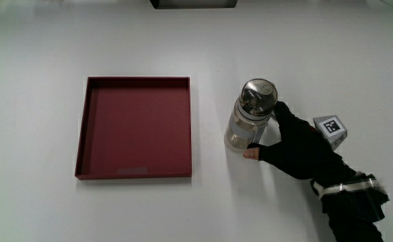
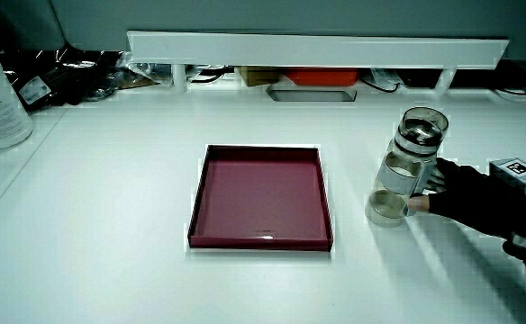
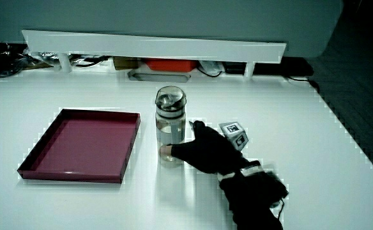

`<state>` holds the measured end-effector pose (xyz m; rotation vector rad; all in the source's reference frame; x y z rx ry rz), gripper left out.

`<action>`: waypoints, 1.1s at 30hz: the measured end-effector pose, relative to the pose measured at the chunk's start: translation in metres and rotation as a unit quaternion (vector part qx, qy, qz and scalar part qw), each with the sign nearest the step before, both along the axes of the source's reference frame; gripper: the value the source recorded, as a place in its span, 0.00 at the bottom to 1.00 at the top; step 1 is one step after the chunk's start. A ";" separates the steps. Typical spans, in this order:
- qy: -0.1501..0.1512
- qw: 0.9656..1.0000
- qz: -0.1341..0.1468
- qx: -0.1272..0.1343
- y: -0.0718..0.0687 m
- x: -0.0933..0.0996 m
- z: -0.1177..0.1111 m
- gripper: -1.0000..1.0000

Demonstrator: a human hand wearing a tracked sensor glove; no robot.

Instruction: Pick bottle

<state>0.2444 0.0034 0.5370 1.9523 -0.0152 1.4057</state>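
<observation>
White table (image 1: pixel 42 54): red tray (image 1: pixel 134 128) sits empty, and beside it the bottle (image 1: pixel 250 115) stands upright. Your hand (image 1: pixel 297 144) wraps its lower body, thumb and fingers closing on it. Grasp step in hand; next, firm the grip and lift straight up.
</observation>
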 end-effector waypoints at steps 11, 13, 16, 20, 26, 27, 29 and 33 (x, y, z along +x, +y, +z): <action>-0.043 0.999 0.025 -0.003 -0.003 -0.020 0.020 0.50; -0.052 0.998 0.036 -0.001 -0.002 -0.020 0.022 0.50; -0.059 0.997 0.045 0.002 -0.002 -0.020 0.025 0.53; -0.064 0.996 0.066 0.011 0.000 -0.019 0.027 0.62; -0.095 0.990 0.107 0.016 0.005 -0.018 0.034 0.78; -0.084 0.990 0.110 0.019 0.005 -0.017 0.035 0.80; -0.083 0.990 0.108 0.021 0.004 -0.018 0.033 0.85; -0.085 0.989 0.116 0.038 0.006 -0.018 0.034 0.95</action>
